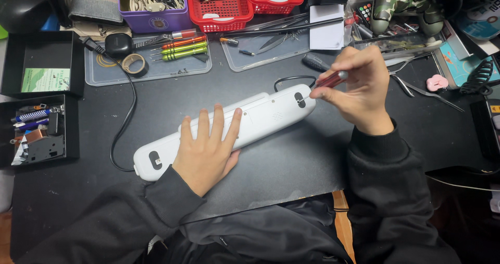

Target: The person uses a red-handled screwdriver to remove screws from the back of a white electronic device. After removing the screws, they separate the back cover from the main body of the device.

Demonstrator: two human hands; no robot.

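Head view: long white plastic power strip [224, 134], back side up, lies slantwise at table centre. Your left hand [208, 149] presses flat and open on its middle, gripping nothing. Your right hand [359, 89], at 2 o'clock, pinches a red-handled screwdriver [332, 79], tip at the strip's end. Casing appears closed; the other end has yet to be worked.

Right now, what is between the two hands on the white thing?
In the head view, only the bare white casing lies between the left hand and the right hand, which holds a red screwdriver.
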